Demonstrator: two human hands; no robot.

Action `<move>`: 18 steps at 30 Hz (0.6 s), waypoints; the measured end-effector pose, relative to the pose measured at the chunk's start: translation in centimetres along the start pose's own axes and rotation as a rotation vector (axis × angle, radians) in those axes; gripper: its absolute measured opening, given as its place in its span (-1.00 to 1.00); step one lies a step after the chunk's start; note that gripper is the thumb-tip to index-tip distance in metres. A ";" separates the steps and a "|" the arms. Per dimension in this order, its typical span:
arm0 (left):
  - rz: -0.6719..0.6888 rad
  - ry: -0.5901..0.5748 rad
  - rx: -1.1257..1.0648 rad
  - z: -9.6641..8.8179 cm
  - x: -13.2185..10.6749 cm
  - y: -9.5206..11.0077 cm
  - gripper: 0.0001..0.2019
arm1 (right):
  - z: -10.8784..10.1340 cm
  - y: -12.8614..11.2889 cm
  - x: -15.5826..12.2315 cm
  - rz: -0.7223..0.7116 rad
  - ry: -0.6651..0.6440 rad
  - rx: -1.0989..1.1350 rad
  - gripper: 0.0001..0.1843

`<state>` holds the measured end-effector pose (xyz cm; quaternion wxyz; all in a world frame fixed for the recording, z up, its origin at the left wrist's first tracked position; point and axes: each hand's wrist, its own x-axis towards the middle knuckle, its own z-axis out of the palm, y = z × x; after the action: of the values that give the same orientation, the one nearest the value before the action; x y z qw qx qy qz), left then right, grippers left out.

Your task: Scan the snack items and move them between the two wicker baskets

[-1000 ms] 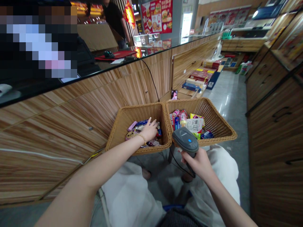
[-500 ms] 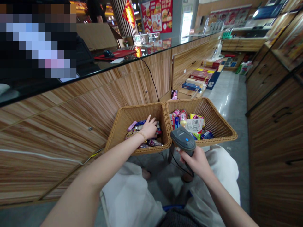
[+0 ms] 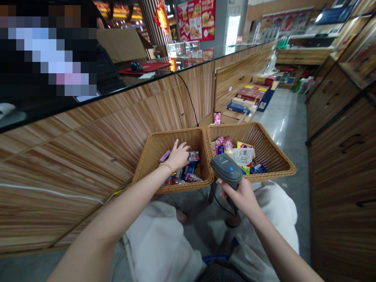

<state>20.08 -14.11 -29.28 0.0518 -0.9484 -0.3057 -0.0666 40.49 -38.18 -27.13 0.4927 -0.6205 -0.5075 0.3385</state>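
Note:
My left hand (image 3: 178, 156) reaches into the left wicker basket (image 3: 155, 144), palm down with its fingers spread over small packaged goods. Beneath and around it lie a purple pack (image 3: 164, 156), a blue pack (image 3: 190, 168) and several shiny wrapped items; what the fingertips touch is hidden. In my right hand (image 3: 243, 195) is a grey barcode scanner (image 3: 226, 169) with a blue light lit, gripped by its handle near the right basket's front edge. The right wicker basket (image 3: 264, 141) holds colourful snack packs and a white printed label (image 3: 243, 156).
A wooden counter (image 3: 141, 105) with a dark glass top runs along the left. Stacked boxes (image 3: 249, 96) stand beyond the baskets, near a small phone-like screen (image 3: 216, 118). Wooden drawers (image 3: 340, 156) line the right side. A black cable (image 3: 189, 94) hangs down the counter.
My left hand has shifted a little left within the left basket, uncovering packs on its right side. The scanner in my right hand has barely moved.

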 end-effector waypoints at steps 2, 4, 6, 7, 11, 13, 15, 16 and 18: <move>-0.038 0.040 -0.014 -1.0 -0.2 0.3 -0.89 | 0.1 0.1 0.2 0.002 -0.014 0.011 -0.71; -0.073 0.094 -0.030 -2.1 -0.6 0.8 -0.91 | 0.3 0.2 0.3 0.000 -0.017 0.013 -0.72; -0.101 0.147 -0.042 -3.3 -1.3 1.5 -0.92 | 0.5 0.2 0.3 -0.008 -0.016 -0.002 -0.72; -0.114 0.172 -0.048 -3.9 -1.7 1.9 -0.91 | 0.6 0.2 0.4 -0.013 -0.016 -0.010 -0.72; -0.160 0.288 -0.071 -5.6 -3.0 3.4 -0.89 | 0.8 -0.5 0.7 -0.039 -0.016 -0.008 -0.74; -0.171 0.367 -0.076 -5.8 -3.5 3.8 -0.88 | 0.9 -0.9 0.8 -0.057 -0.011 -0.002 -0.75; -0.171 0.441 -0.076 -5.8 -3.8 4.0 -0.88 | 1.1 -1.1 1.0 -0.061 -0.018 -0.010 -0.77; -0.167 0.472 -0.074 -5.7 -3.9 4.0 -0.88 | 1.2 -1.2 1.0 -0.057 -0.026 -0.018 -0.79; -0.152 0.523 -0.069 -5.6 -4.1 4.0 -0.86 | 1.6 -1.2 1.0 -0.049 -0.045 -0.038 -0.81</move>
<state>18.64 -20.48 -24.64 0.0917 -0.8745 -0.3498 -0.3232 38.95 -36.83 -26.36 0.4774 -0.6095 -0.5397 0.3306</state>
